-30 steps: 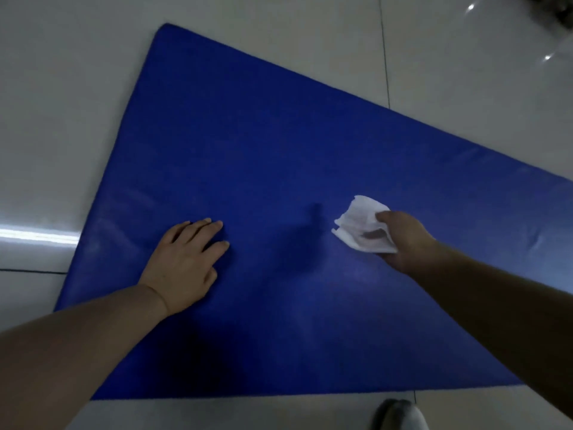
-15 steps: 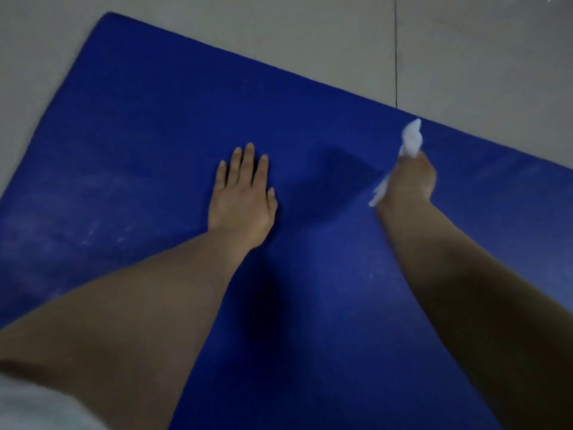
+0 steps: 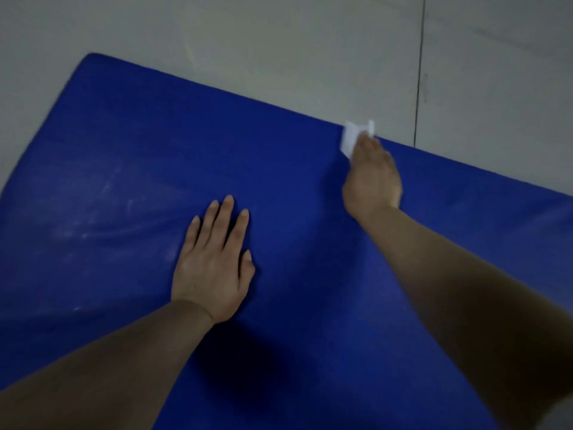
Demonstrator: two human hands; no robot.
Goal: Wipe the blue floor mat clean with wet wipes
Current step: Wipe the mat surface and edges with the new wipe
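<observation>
Head view. I saw the blue mat [image 3: 310, 187] flat on the tiled floor [image 3: 248, 35]. L hand [image 3: 214, 268]: grip spread, palm down mid-mat. R hand [image 3: 372, 178]: grip pinching a white wet wipe [image 3: 352, 138] at the mat's far edge. Pale smears lay at left.

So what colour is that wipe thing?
White wet wipe, seen clearest in the head view, at the blue mat's far edge.

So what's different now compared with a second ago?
The right hand has carried the white wipe away from the person, from the middle of the blue mat out to its far edge, gripping it throughout. The left hand stays flat on the mat, fingers straight. The pale streaks to its left are still there.
</observation>
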